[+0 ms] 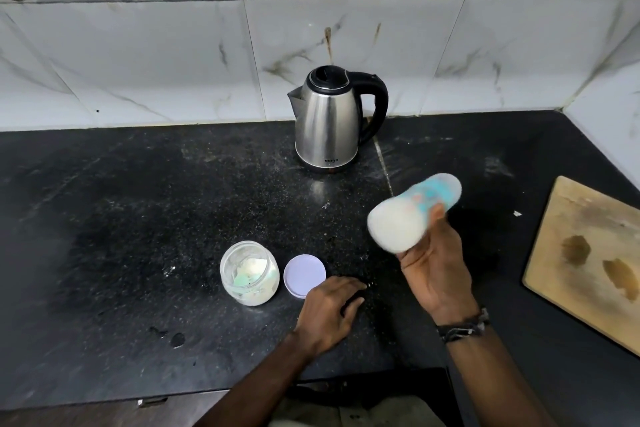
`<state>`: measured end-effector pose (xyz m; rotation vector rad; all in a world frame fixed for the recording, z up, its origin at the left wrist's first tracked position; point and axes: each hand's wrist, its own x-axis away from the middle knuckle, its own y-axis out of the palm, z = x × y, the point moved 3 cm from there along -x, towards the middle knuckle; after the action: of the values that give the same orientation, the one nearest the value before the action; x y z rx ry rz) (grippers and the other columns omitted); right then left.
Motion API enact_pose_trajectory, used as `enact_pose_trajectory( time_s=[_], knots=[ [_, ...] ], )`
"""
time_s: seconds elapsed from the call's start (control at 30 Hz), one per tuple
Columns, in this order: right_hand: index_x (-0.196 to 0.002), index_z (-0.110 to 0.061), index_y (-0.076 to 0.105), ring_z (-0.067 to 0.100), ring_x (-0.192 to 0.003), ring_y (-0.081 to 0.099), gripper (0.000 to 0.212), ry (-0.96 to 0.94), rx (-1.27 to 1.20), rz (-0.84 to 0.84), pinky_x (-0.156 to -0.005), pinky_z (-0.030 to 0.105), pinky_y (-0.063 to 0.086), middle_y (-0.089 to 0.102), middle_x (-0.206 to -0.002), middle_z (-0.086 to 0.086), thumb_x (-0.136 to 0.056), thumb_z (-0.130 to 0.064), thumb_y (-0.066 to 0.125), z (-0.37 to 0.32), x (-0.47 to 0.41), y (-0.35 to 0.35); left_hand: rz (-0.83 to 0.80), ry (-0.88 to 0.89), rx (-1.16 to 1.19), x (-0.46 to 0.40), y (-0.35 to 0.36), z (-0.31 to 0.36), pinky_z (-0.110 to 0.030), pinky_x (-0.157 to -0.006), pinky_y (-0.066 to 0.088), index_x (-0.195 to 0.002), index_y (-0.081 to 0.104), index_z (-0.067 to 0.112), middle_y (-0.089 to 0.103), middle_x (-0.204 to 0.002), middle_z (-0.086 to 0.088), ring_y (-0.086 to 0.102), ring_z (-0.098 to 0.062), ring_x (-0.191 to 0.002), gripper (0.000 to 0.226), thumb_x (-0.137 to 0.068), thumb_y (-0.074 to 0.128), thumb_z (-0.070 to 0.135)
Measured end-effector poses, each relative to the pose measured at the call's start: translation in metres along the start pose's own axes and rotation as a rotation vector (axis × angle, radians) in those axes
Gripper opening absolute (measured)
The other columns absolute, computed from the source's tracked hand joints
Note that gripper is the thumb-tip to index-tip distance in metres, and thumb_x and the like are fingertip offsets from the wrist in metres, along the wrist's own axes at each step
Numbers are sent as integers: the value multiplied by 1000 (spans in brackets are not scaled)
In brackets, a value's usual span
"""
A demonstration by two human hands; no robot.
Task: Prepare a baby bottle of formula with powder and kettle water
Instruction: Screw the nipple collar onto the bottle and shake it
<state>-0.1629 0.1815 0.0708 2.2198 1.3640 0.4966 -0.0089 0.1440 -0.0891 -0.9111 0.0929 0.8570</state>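
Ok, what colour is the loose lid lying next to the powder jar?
Pale lilac lid, seen in the head view.

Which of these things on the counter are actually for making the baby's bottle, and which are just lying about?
For the job:
- baby bottle, milky, blurred, held in the right hand
- kettle
- open powder jar
- its lid, beside the jar

Just lying about:
- wooden board at the right

The left hand rests on the counter.
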Motion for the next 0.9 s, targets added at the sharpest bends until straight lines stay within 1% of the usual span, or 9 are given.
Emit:
enact_pose_trajectory(
  time_s=[0.07, 0.17, 0.27, 0.3, 0.4, 0.53, 0.67, 0.8, 0.9],
  knots=[
    [-101, -16, 77, 18, -100, 74, 67, 14, -4, 26, -74, 32, 62, 77, -106, 1, -51, -60, 91, 2, -1, -3, 9, 0, -9, 0, 0, 1, -25, -90, 53, -115, 75, 16, 76, -116, 3, 69, -17, -104, 23, -93, 74, 17],
    [-92, -13, 77, 20, -89, 76, 71, 0, 260, -36, -74, 35, 63, 79, -96, 4, -45, -63, 93, 1, 2, 3, 16, -1, -6, 0, 0, 2, -25, -88, 52, -114, 75, 16, 76, -114, 3, 69, -16, -101, 24, -91, 76, 16],
    [-95, -22, 81, 16, -98, 74, 50, 13, 0, -33, -77, 36, 63, 78, -104, -1, -58, -56, 85, -3, 0, 6, 7, -5, -5, -1, 1, 1, -26, -89, 53, -115, 75, 16, 76, -114, 3, 68, -16, -102, 23, -92, 75, 17],
    [-99, -21, 80, 16, -101, 74, 52, 17, -35, -16, -75, 35, 62, 77, -107, 0, -60, -56, 83, -4, -2, 8, 5, -9, -8, -1, 2, 1, -27, -89, 54, -115, 75, 17, 76, -115, 4, 69, -16, -103, 23, -92, 74, 17],
    [-105, -10, 71, 23, -95, 75, 79, 13, 182, 1, -70, 38, 63, 78, -102, 7, -50, -62, 91, 0, -5, 13, 4, -21, -8, 1, 1, 0, -28, -88, 56, -116, 74, 18, 75, -116, 5, 69, -16, -103, 23, -93, 74, 18],
    [-109, -14, 66, 14, -92, 75, 50, -31, -16, 103, -67, 31, 61, 79, -98, -1, -73, -50, 70, -7, -7, 15, 0, -20, -10, 0, 1, -1, -28, -87, 56, -116, 74, 18, 75, -116, 4, 69, -16, -104, 23, -93, 74, 18],
    [-104, -10, 69, 21, -92, 76, 75, -22, 157, 68, -69, 33, 62, 79, -99, 4, -54, -62, 89, -6, -10, 15, 2, -28, -6, 3, 1, 1, -28, -87, 56, -117, 74, 19, 75, -117, 5, 69, -15, -104, 24, -93, 74, 19],
    [-102, -19, 77, 14, -97, 74, 50, -23, -88, 81, -70, 31, 62, 78, -104, -2, -64, -53, 76, -12, -10, 12, 4, -24, -9, 0, 1, 0, -28, -88, 57, -117, 75, 18, 75, -117, 5, 69, -15, -105, 24, -93, 74, 19],
    [-105, -10, 69, 19, -90, 76, 74, 20, 85, 73, -67, 31, 61, 79, -97, 3, -55, -62, 86, -7, -11, 12, 9, -27, 0, 2, 1, 1, -27, -89, 56, -116, 75, 18, 76, -116, 4, 70, -16, -104, 24, -92, 75, 18]
  ],
)
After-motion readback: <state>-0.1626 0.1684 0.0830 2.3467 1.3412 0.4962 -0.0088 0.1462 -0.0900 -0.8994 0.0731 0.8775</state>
